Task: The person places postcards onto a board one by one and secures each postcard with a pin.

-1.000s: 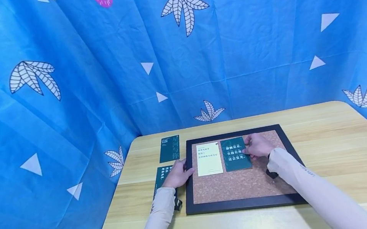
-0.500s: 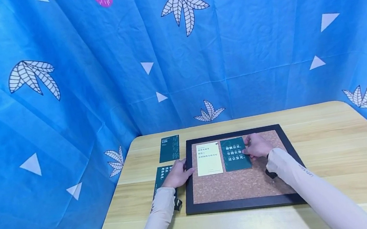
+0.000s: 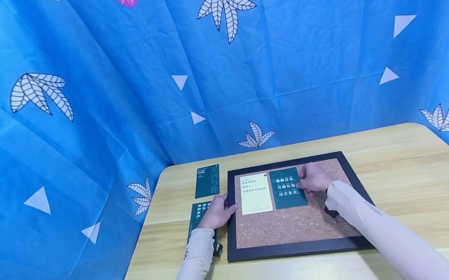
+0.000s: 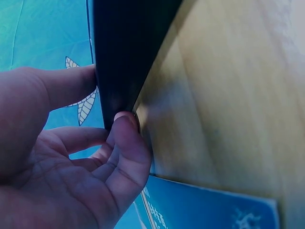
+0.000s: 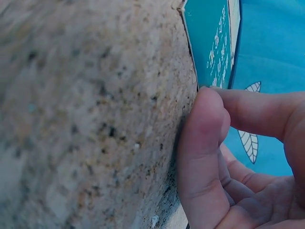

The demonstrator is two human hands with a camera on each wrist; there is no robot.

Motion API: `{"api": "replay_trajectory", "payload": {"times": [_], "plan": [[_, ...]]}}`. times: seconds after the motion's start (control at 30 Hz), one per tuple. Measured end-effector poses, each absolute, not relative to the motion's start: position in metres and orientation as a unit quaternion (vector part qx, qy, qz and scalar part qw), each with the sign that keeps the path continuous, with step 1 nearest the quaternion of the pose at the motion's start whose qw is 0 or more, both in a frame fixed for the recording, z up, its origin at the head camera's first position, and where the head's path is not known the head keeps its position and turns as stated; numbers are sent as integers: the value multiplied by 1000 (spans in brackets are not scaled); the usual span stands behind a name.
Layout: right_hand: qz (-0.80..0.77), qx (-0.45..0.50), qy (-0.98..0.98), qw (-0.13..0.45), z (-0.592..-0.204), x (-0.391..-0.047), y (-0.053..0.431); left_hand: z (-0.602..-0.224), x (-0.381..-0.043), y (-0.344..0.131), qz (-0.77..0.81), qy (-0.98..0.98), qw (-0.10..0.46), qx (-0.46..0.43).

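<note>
A corkboard (image 3: 295,227) with a black frame lies on the table. My left hand (image 3: 217,212) grips the frame's left side; in the left wrist view the thumb (image 4: 76,86) is on one face of the frame and the fingers curl round its edge. On the cork is a dark green card (image 3: 289,200) with white writing. The right hand (image 3: 314,178) pinches that card's right edge between thumb and finger, as the right wrist view shows, with the card (image 5: 207,43) close against the cork. Left of it lies a pale yellow card (image 3: 256,202).
Left of the board, another dark green card (image 3: 206,182) lies near the table's back edge. A further green card (image 3: 195,219) is partly hidden by the left hand and sleeve. The wooden table (image 3: 425,179) ends at a blue patterned curtain (image 3: 302,54).
</note>
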State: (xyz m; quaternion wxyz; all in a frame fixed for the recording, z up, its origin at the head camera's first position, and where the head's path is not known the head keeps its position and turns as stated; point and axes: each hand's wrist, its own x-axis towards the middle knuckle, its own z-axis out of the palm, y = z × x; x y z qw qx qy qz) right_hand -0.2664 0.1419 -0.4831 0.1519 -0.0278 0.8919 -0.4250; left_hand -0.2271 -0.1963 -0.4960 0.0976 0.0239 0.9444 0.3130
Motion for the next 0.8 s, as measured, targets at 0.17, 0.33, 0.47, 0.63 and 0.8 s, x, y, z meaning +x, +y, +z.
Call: {"api": "replay_trajectory", "payload": {"times": [0.17, 0.33, 0.47, 0.63, 0.8], "plan": [[-424, -25, 893, 148, -484, -267, 143, -496, -228, -196, 304, 947, 96, 26], [-425, -24, 893, 146, -484, -266, 143, -495, -229, -196, 292, 950, 101, 31], [-427, -24, 891, 149, -485, -266, 143, -492, -229, -195, 289, 953, 90, 19], [-425, -28, 893, 143, -486, -266, 144, -487, -230, -188, 289, 956, 46, 18], [-425, -30, 894, 140, -488, -268, 145, -483, -230, -175, 275, 959, 21, 63]]}}
